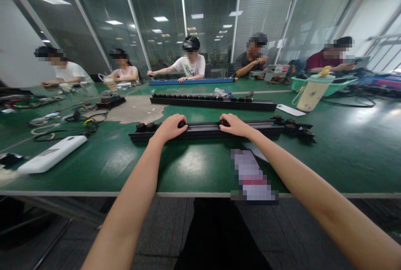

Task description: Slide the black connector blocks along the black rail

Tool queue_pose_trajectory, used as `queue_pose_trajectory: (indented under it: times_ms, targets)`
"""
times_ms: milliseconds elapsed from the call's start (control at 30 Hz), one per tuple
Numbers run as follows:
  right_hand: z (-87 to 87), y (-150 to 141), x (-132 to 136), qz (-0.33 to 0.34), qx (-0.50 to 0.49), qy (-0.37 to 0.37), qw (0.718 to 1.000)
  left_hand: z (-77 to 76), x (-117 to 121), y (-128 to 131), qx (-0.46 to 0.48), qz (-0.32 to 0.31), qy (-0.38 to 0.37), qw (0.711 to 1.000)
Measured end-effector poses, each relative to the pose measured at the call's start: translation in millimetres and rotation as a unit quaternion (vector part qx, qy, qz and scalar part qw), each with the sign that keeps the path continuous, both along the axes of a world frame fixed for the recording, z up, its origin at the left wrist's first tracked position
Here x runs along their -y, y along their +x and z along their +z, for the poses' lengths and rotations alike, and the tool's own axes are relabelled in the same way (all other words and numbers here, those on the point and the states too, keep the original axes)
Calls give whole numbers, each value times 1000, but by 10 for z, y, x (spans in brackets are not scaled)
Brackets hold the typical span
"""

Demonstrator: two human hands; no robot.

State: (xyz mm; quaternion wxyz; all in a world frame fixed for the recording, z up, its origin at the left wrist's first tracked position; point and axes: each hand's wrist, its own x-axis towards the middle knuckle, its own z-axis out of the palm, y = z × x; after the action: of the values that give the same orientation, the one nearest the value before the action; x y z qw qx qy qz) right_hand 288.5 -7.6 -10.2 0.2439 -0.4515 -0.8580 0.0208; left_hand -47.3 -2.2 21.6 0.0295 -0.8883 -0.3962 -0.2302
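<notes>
The person's left hand [171,127] and right hand [234,124] both rest curled over a long black rail [203,129] lying parallel to the near edge of the green table [194,170], each closed lightly on a small black plug [181,124] seated in it, apparently steadying the rail from both sides. Loose plugs [294,129] cluster at its right end; a white power strip [52,154] lies toward the left edge.

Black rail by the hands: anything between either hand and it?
Nothing visible. The left hand and the right hand both rest directly on the black rail. The small black blocks sit at its ends, away from both hands.
</notes>
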Motion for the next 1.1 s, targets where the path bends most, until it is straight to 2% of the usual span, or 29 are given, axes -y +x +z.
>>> queue_pose_trajectory:
  times_ms: [233,533,1100]
  targets:
    - [44,-90,16,-52,19,-26,998,0,-4,-1,-1,2,-1,1000]
    - [1,-6,-12,-20,-28,-33,999,4,2,4,8,-4,-5,1000]
    - [-16,4,-30,-14,-26,-31,999,6,6,2,6,-2,-4,1000]
